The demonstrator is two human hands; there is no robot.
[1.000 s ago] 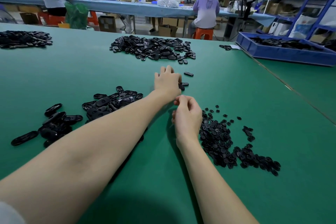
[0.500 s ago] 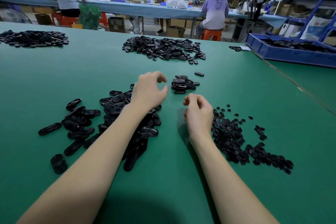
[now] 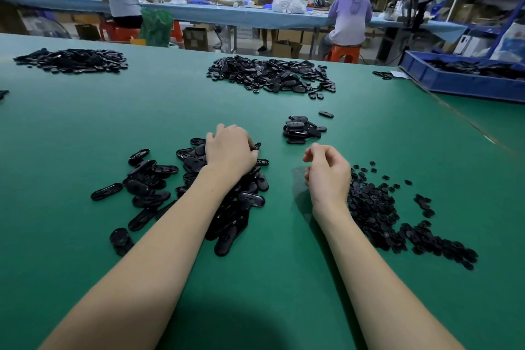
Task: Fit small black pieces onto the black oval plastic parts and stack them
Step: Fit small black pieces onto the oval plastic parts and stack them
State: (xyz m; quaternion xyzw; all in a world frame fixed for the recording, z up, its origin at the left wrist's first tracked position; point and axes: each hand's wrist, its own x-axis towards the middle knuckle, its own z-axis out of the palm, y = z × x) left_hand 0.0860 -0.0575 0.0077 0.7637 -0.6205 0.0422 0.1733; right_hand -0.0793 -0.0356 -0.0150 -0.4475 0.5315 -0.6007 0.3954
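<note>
Loose black oval parts (image 3: 147,182) lie heaped on the green table (image 3: 85,122) at centre left. My left hand (image 3: 230,150) rests on top of that heap, its fingers curled down round an oval part at the far edge. A spread of small black pieces (image 3: 377,213) lies at the right. Just left of it, my right hand (image 3: 326,176) hovers with fingers loosely curled; whether it holds a piece is hidden. A short stack of oval parts (image 3: 301,129) stands beyond both hands, with a single oval part (image 3: 325,114) behind it.
A larger heap of black parts (image 3: 270,77) lies further back, another heap (image 3: 71,61) at the far left. A blue bin (image 3: 466,81) with black parts stands at the back right. People work at a long blue table (image 3: 227,14) beyond.
My left hand drew back from the small stack and came down on the heap of oval parts at the left. My right hand stayed in place beside the small pieces.
</note>
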